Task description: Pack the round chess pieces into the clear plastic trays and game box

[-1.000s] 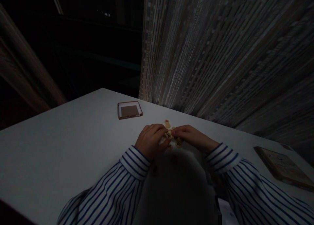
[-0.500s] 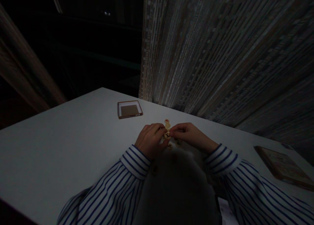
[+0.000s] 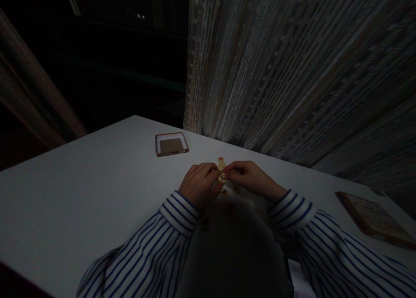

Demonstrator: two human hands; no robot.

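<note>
A small round cream disc point(image 3: 222, 178) with a black X-like mark is between my two hands above the white table. My left hand point(image 3: 199, 184) has its fingers curled and its thumb and fingertips on the disc's left side. My right hand point(image 3: 250, 176) pinches the right side with thumb and forefinger. Just beyond lie a few similar pale discs point(image 3: 221, 164), one with a red mark. On the near side, another disc point(image 3: 224, 193) with a dark mark and a dim disc point(image 3: 237, 188) lie in shadow.
An open shallow box point(image 3: 172, 144) with a brown inside stands at the table's far edge. To the right lies a flat box with a patterned top point(image 3: 373, 217). A phone-like object point(image 3: 299, 278) shows near my right sleeve. String curtains point(image 3: 260, 72) hang behind the white table point(image 3: 97, 181).
The disc between my fingers has tilted slightly and its marked face shows more fully. My left thumb has shifted a little. Otherwise both hands stay in place.
</note>
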